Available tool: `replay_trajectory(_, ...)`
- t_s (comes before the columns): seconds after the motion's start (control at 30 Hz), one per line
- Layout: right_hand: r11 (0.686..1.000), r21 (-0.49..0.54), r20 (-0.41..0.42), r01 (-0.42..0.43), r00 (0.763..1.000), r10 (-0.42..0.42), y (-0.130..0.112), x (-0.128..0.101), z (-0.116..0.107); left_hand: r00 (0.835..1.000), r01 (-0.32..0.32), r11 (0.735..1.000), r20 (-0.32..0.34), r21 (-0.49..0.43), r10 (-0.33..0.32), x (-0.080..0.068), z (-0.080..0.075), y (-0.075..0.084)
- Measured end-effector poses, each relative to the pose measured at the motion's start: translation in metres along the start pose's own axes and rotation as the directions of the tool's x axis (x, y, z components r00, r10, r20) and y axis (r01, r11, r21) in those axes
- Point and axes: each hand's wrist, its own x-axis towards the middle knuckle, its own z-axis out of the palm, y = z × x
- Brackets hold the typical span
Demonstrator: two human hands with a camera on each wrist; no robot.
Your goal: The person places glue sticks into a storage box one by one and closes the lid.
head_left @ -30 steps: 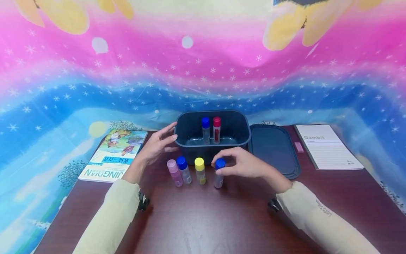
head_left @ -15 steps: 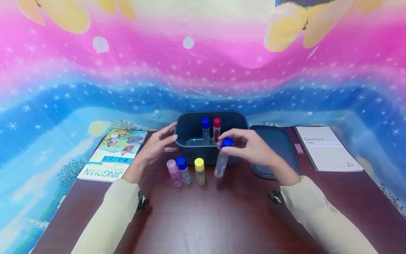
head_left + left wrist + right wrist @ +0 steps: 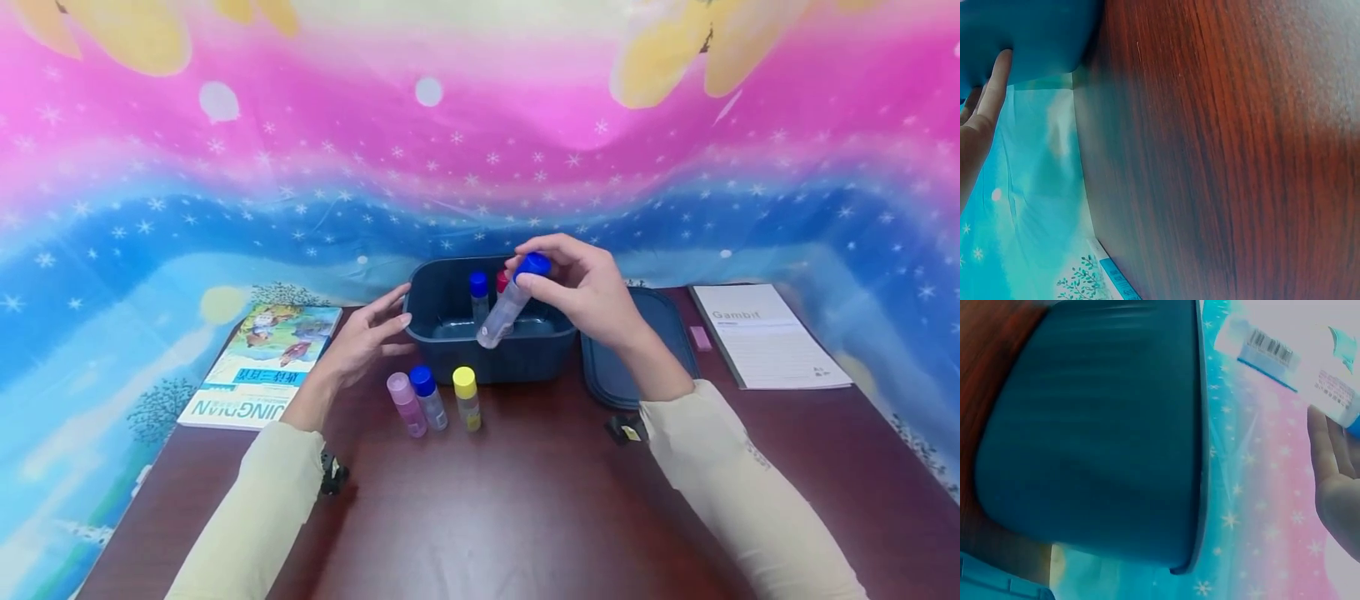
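My right hand [image 3: 596, 296] pinches a clear glue stick [image 3: 500, 318] by its blue cap. The stick hangs tilted over the dark box [image 3: 502, 363], its bottom end pointing down and left; in the right wrist view its barcode label [image 3: 1270, 348] shows above the rim. My left hand [image 3: 367, 333] touches the box's left side with its fingers extended. Inside the box stand a blue-capped glue stick [image 3: 478, 285] and a red-capped one [image 3: 502, 282], the latter mostly hidden by the held stick. In front of the box stand pink [image 3: 407, 406], blue-capped [image 3: 429, 398] and yellow-capped [image 3: 467, 400] sticks.
A dark lid [image 3: 600, 367] lies right of the box, partly behind my right forearm. Further right are a small pink block [image 3: 700, 338] and a white notebook [image 3: 772, 337]. A picture book [image 3: 262, 367] lies at left. A patterned curtain [image 3: 480, 167] hangs behind the table.
My right hand has lifted the blue-capped glue stick off the table and carried it up and forward over the box, tilting it. My left hand has stayed at the box.
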Motion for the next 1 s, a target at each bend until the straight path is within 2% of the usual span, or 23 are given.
replay_trajectory(0.23,0.999,0.035,-0.085,0.013,0.996,-0.010,0.010,0.012,0.007,1.000,-0.011,1.000,-0.007,-0.003,0.011,0.002,-0.001,-0.001)
replay_trajectory(0.37,1.000,0.022,-0.097,0.001,0.995,0.001,0.019,0.015,0.012,1.000,-0.010,1.000,-0.008,-0.002,0.010,0.000,-0.001,-0.002)
replay_trajectory(0.7,0.982,-0.084,-0.032,-0.171,0.985,0.169,0.038,0.032,0.032,1.000,-0.020,1.000,-0.017,0.006,0.020,0.003,-0.001,-0.001)
replay_trajectory(1.0,0.964,-0.114,0.024,-0.241,0.969,0.245,0.055,0.038,0.050,1.000,-0.007,1.000,-0.021,0.007,0.007,0.002,-0.002,-0.003)
